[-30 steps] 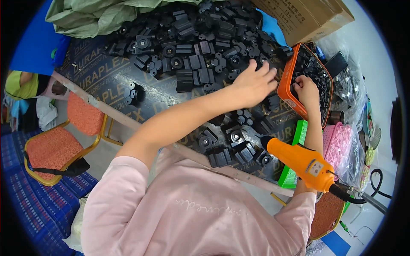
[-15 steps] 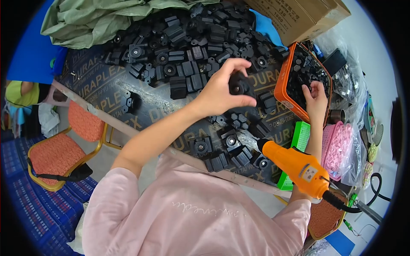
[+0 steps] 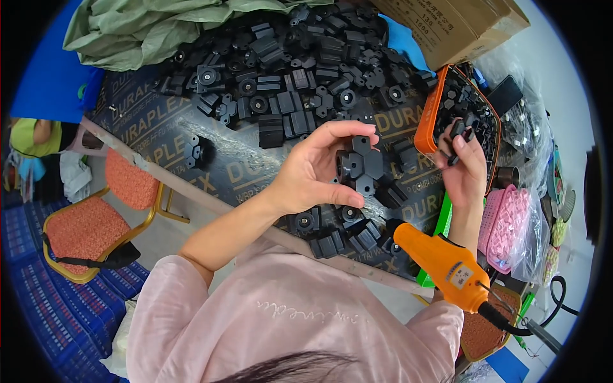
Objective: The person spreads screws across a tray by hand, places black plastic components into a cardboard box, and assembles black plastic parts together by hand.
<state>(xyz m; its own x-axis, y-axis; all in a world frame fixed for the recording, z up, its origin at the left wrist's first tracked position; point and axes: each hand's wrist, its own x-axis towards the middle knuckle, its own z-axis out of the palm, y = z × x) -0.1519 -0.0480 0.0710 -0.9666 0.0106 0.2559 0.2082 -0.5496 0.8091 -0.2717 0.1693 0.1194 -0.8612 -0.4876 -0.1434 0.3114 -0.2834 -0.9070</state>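
My left hand [image 3: 300, 175] grips a black plastic part [image 3: 367, 165] by its edges, thumb below and fingers above; its hexagon-lobed face is toward the right. Over the near edge of an orange box [image 3: 426, 121], my right hand [image 3: 469, 172] pinches several small black pieces [image 3: 457, 137] between thumb and fingers. More small black pieces fill that box. Close to my right forearm hangs an orange power screwdriver [image 3: 437, 258], its black tip pointing at the table. A few black parts [image 3: 329, 244] sit near the table's front edge, below my left hand.
A big heap of black plastic parts [image 3: 300, 83] covers the far table. Behind stand a cardboard box [image 3: 460, 29] and green sheeting [image 3: 134, 35]. At right are a phone [image 3: 504, 96], a pink basket [image 3: 504, 220] and a green tray [image 3: 443, 217]. A chair [image 3: 89, 233] stands left.
My right hand has come up out of the orange box with small black pieces in it. My left hand has moved down and left, turning the black part to show its lobed face.
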